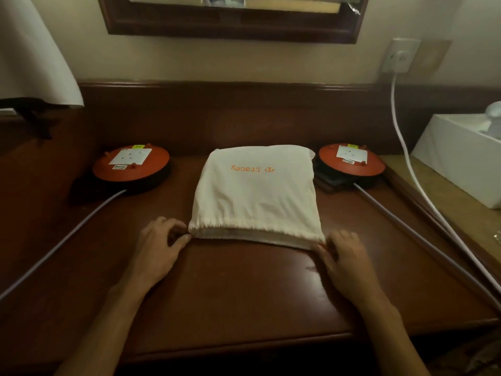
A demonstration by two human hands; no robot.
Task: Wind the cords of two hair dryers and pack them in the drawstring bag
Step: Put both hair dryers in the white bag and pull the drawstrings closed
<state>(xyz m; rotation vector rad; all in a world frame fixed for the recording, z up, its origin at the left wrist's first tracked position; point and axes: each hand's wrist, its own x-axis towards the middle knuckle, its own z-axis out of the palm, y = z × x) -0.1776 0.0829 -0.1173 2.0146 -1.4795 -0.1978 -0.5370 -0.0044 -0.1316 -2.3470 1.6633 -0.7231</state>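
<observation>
A white drawstring bag [256, 194] with orange lettering lies flat in the middle of the dark wooden desk [238, 289], its gathered mouth facing me. My left hand [160, 246] pinches the bag's left mouth corner. My right hand [345, 256] pinches the right mouth corner. No hair dryer shows; whether anything lies inside the bag cannot be told.
Two round orange cord reels with sockets sit either side of the bag, the left reel [131, 165] and the right reel [352, 161], each trailing a grey cable toward me. A white cable [406, 158] hangs from a wall socket. A white tissue box [461, 156] stands right, a lampshade [32, 50] left.
</observation>
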